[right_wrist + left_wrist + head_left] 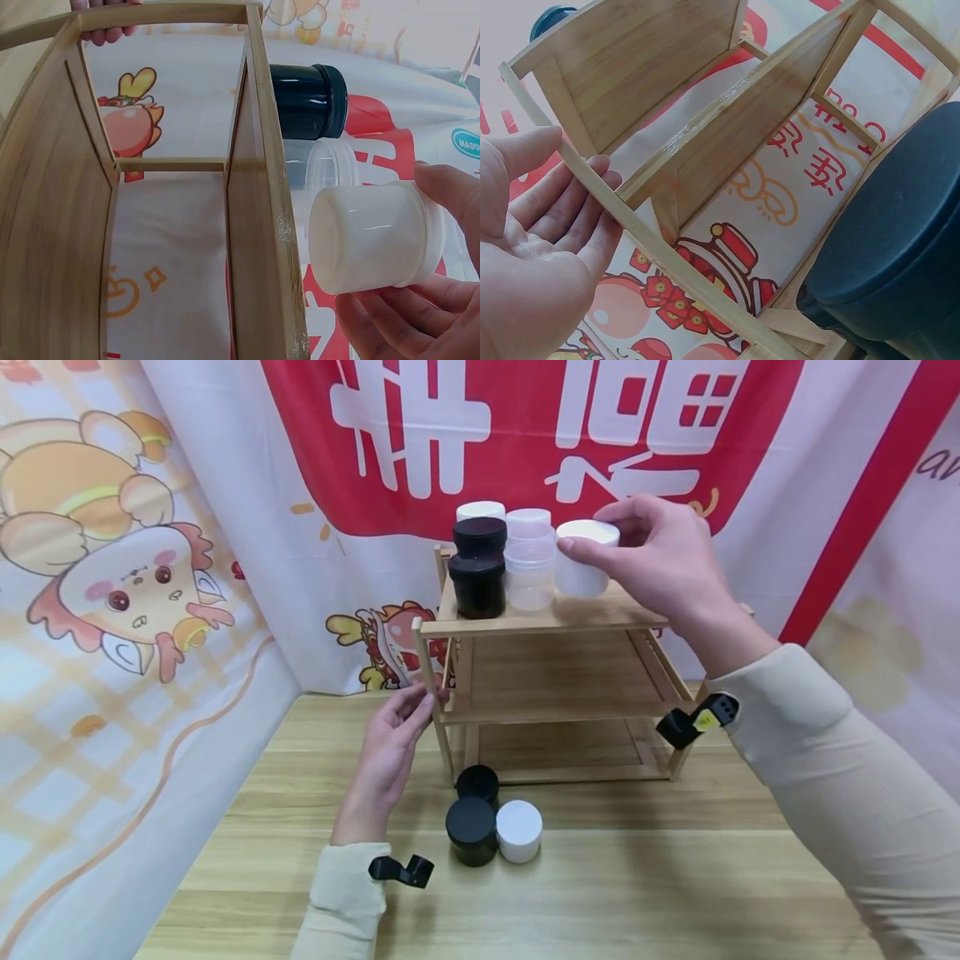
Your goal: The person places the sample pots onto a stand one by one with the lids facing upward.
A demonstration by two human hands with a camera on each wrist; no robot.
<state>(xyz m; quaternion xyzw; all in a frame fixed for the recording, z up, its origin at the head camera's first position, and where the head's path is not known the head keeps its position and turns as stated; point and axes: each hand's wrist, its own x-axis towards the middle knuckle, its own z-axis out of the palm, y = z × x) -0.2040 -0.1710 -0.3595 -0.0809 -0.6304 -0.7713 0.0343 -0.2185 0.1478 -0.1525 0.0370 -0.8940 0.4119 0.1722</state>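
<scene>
My right hand (660, 552) grips a white screw-lid jar (581, 568) near its lid, thumb on one side and fingers on the other. In the right wrist view the jar's base is right at the top shelf's front edge. My left hand (393, 735) holds the left front post (592, 180) of a three-tier wooden rack (555, 625), thumb and fingers on either side of it. On the top shelf, left of the held jar, stand a stack of black jars (480, 581) and a stack of clear jars (529, 581). Another white lid (481, 510) shows behind the black ones.
On the table before the rack's left side stand a large black jar (472, 831), a white jar (519, 831) and another black jar (477, 782) behind. A printed cloth (225, 610) hangs at the back and left.
</scene>
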